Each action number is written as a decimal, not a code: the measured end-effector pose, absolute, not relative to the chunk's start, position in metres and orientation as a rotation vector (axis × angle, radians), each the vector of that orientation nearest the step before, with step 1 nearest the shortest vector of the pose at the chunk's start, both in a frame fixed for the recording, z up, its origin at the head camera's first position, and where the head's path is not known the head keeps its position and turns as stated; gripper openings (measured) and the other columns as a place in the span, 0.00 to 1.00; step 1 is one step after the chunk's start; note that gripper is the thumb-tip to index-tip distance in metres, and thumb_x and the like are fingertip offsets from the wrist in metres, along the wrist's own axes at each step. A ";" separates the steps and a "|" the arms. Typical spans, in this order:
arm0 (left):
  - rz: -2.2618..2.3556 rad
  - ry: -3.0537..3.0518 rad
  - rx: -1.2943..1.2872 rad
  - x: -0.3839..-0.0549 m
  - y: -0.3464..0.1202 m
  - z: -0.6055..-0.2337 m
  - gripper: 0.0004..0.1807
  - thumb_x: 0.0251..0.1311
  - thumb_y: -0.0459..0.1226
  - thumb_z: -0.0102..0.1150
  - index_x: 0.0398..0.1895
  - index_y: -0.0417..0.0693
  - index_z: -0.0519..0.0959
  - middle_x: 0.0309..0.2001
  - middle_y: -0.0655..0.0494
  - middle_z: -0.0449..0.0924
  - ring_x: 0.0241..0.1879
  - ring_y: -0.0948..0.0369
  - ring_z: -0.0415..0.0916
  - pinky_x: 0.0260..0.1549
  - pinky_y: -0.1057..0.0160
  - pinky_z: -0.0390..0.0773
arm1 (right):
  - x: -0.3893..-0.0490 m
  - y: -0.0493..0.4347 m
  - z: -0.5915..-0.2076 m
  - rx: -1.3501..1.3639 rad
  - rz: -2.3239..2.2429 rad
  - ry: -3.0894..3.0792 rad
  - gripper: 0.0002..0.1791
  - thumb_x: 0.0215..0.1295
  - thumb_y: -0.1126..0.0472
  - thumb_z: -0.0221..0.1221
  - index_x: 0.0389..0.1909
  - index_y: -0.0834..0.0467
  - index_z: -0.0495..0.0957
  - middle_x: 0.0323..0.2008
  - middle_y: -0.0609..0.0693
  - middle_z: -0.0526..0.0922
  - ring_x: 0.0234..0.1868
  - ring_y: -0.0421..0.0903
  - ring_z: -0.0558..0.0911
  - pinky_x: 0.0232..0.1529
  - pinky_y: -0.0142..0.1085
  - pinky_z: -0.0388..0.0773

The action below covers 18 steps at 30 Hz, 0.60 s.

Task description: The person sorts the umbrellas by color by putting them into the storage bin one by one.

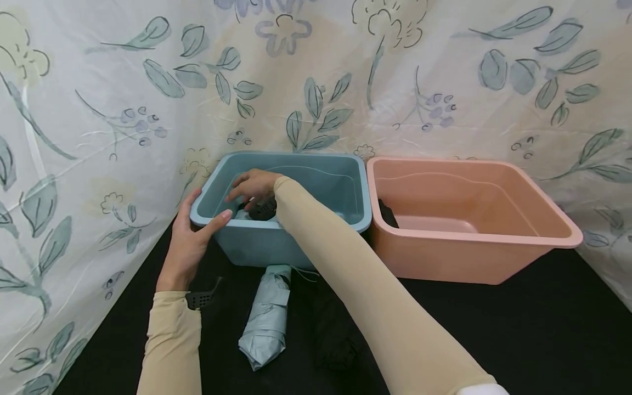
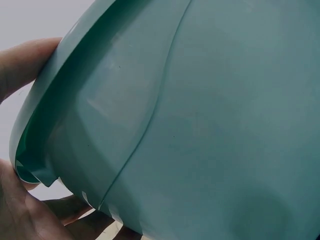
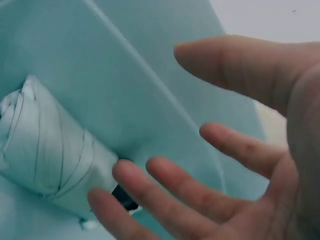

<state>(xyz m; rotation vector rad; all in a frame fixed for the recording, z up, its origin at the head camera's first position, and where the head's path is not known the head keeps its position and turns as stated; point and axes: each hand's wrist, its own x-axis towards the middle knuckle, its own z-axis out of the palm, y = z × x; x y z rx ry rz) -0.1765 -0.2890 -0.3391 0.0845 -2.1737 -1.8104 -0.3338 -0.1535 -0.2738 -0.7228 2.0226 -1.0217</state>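
Observation:
My left hand (image 1: pixel 187 247) grips the left end of the blue plastic bin (image 1: pixel 247 241), its thumb at the front rim and its fingers along the side. In the left wrist view, thumb and fingers lie about the bin wall (image 2: pixel 210 110). Inside the bin, my right hand (image 1: pixel 254 186) reaches down with its fingers spread and holds nothing. Beside those fingertips in the right wrist view lies a folded light-blue umbrella (image 3: pixel 50 145), with a small dark part at its end. Another folded light-blue umbrella (image 1: pixel 266 318) lies on the black surface in front of the bin.
A pink bin (image 1: pixel 474 258) stands right beside the blue one, with a dark object (image 1: pixel 387 214) inside at its left wall. A dark, folded bundle (image 1: pixel 336 340) lies on the black surface (image 1: pixel 474 334), partly behind my right sleeve. A patterned curtain (image 1: pixel 316 82) hangs behind.

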 end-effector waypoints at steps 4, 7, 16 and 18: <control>-1.816 -2.171 0.075 -0.177 -0.290 -0.338 0.50 0.67 0.46 0.64 0.83 0.56 0.42 0.79 0.47 0.47 0.74 0.44 0.50 0.70 0.36 0.53 | -0.330 -0.147 -0.264 -0.716 -1.047 2.032 0.35 0.73 0.55 0.60 0.77 0.55 0.60 0.69 0.61 0.69 0.64 0.56 0.77 0.64 0.48 0.72; -1.831 -2.161 0.070 -0.176 -0.290 -0.337 0.50 0.67 0.45 0.64 0.83 0.55 0.42 0.78 0.47 0.48 0.73 0.45 0.51 0.70 0.37 0.53 | -0.326 -0.143 -0.256 -0.717 -1.058 2.032 0.35 0.73 0.53 0.61 0.77 0.54 0.61 0.69 0.60 0.71 0.62 0.55 0.79 0.65 0.51 0.70; -1.834 -2.172 0.077 -0.174 -0.292 -0.339 0.50 0.68 0.45 0.63 0.83 0.56 0.41 0.78 0.45 0.46 0.72 0.44 0.50 0.70 0.36 0.54 | -0.305 -0.127 -0.234 -0.784 -1.203 1.965 0.35 0.72 0.57 0.62 0.76 0.55 0.62 0.65 0.58 0.74 0.56 0.54 0.81 0.54 0.47 0.80; -1.827 -2.177 0.080 -0.174 -0.293 -0.340 0.50 0.68 0.46 0.63 0.83 0.56 0.40 0.78 0.45 0.45 0.73 0.43 0.50 0.70 0.36 0.54 | -0.299 -0.122 -0.230 -0.814 -1.227 1.957 0.35 0.72 0.57 0.62 0.76 0.56 0.62 0.62 0.55 0.76 0.54 0.52 0.81 0.55 0.47 0.80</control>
